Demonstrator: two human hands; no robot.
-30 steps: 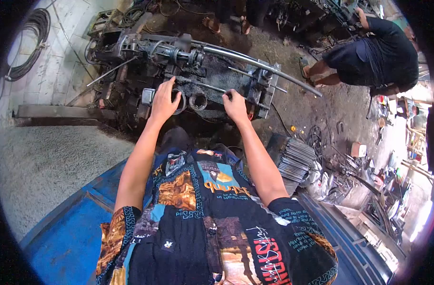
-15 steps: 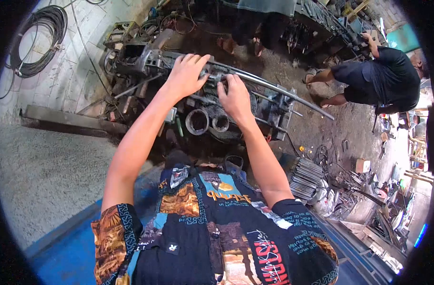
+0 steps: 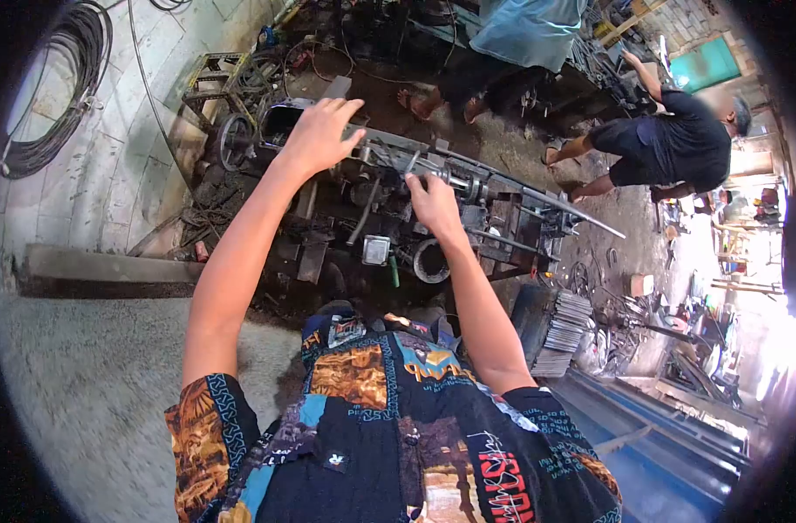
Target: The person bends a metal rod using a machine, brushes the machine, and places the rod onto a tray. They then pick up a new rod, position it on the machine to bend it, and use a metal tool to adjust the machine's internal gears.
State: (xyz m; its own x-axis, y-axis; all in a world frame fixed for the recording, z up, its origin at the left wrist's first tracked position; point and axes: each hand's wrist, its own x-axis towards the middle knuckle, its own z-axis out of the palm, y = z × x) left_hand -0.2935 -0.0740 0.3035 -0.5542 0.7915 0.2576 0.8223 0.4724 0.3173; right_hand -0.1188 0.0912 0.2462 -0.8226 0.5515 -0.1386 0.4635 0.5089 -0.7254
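A long, grimy metal machine that looks like a lathe (image 3: 511, 231) stretches across in front of me. My left hand (image 3: 319, 139) hovers over its left end, fingers outstretched, with nothing in its grasp. Further right, my right hand (image 3: 435, 205) is curled at the middle of the machine. Its thumb and forefinger close on a short metal lever (image 3: 413, 160); the other fingers are partly hidden. Below sit a pale square-faced part (image 3: 375, 250), a green handle (image 3: 394, 272) and a round open-mouthed cup (image 3: 431, 261).
A handwheel (image 3: 235, 141) and a crate (image 3: 213, 80) stand at the machine's left. Coiled cable (image 3: 62, 87) hangs on the wall. A person in dark clothes (image 3: 677, 144) works at the upper right. A ridged metal block (image 3: 567, 324) lies right of me.
My view has shifted, and the machine sits lower and further right in it. Both hands have moved left along the machine; the left has come away from it. The other person has straightened somewhat.
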